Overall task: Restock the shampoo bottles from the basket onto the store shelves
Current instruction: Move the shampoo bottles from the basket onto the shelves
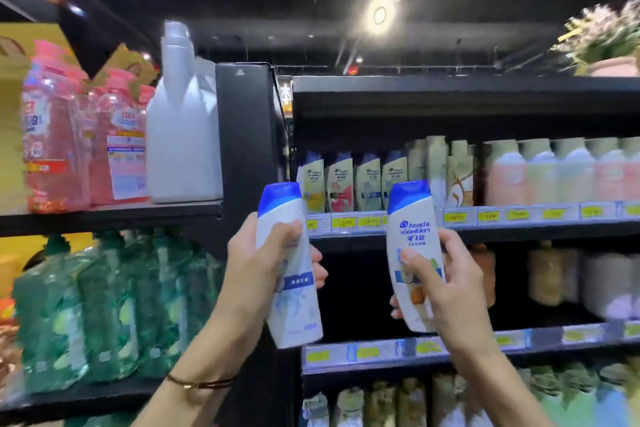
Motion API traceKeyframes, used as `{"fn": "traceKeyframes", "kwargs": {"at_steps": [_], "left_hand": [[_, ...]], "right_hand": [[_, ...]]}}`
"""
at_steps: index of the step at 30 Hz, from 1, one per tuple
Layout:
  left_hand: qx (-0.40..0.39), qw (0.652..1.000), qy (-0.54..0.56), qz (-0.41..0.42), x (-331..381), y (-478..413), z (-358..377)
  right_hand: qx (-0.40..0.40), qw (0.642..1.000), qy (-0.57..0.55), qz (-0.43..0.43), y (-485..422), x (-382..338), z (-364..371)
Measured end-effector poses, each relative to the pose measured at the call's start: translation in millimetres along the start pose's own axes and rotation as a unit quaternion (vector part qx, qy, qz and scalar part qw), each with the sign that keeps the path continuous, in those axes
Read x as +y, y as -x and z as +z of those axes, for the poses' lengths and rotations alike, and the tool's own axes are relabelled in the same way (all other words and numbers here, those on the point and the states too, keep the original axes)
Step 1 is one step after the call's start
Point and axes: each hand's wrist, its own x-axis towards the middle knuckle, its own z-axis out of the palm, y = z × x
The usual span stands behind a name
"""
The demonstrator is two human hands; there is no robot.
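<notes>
Head view, the only one: your left hand (258,253) is wrapped round the waist of a white blue-capped shampoo bottle (291,263), thumb across the front, fingers curled behind. Your right hand (446,281) grips a second bottle (414,253) the same way, label toward you. Both bottles stand cap-up with long axes near vertical, the left one leaning a little. Basket not in view. Straight behind and between the two bottles lies a dark unfilled stretch of the middle shelf (381,348), so the move is forward, judged slightly down. The right-hand bottle sits nearer the gap's centre. Mind the price rail (485,218) overhead and the black upright (246,135) close to your left hand. Stocked bottles (554,274) bound the gap on the right.
</notes>
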Motion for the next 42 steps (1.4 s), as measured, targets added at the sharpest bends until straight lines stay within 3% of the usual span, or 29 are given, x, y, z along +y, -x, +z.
{"fn": "traceKeyframes", "kwargs": {"at_steps": [11,23,32,35,42], "left_hand": [[0.099,0.981,-0.102,0.135,-15.4,-121.8,129.9],[0.182,0.948,-0.219,0.145,-66.5,-197.5,173.1],[0.157,0.929,-0.326,0.081,-95.5,-215.0,170.9],[0.112,0.914,-0.387,0.037,-99.7,-214.9,164.5],[0.011,0.894,-0.446,0.035,-87.6,-209.2,148.6]], "right_hand": [[-0.006,0.999,-0.016,-0.041,-130.5,18.6,-61.9],[-0.011,0.994,0.021,-0.102,-201.0,38.0,-59.8],[-0.014,0.988,0.101,-0.112,-232.1,51.1,-52.3],[-0.017,0.988,0.108,-0.111,-236.3,54.7,-51.4],[-0.024,0.987,0.115,-0.106,-238.3,53.9,-47.2]]}}
